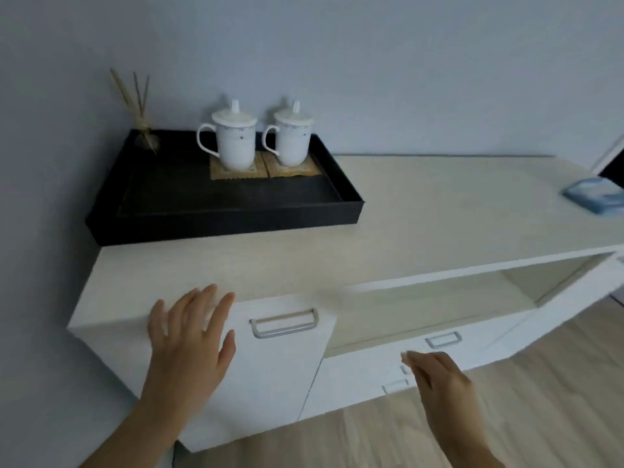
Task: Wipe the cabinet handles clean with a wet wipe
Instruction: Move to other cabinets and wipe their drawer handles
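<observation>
- Left grip (189, 336) spread flat and empty beside the door handle (283, 324); right grip (439, 376) blurred, fingers straight, seemingly empty.
- Blue pack (596, 197), likely wipes, sits far right on the desk (405, 204); risk is bare-hand smearing of the handles.

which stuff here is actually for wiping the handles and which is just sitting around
For the job: door handle, drawer handle, small lower handle, blue pack (likely the wet wipes).

Just lying about: black tray, left lidded cup, right lidded cup, reed diffuser.
</observation>
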